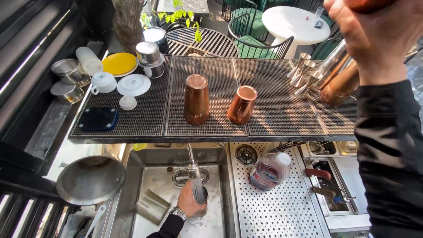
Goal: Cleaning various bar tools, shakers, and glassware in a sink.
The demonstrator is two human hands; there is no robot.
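My left hand [187, 201] is down in the steel sink [150, 169], holding a small metal cup [203, 203] under the water that sprays from the pull-down faucet head [193, 170]. A wristwatch and a black sleeve show at that wrist. My right hand [374, 31] is raised close to the camera at the top right. Its fingers are closed on a copper-coloured object [368, 3] that is mostly out of frame. Two copper shaker tins [196, 99] [242, 104] stand upside down on the black bar mat [273, 110] above the sink.
Steel jiggers [303, 72] and more shaker tins [339, 77] lie at the mat's right end. White cups, saucers, a yellow plate [119, 64] and metal tins crowd the left. A bottle of pinkish liquid [269, 171] lies on the perforated drainer; a steel bowl [90, 178] sits left of the sink.
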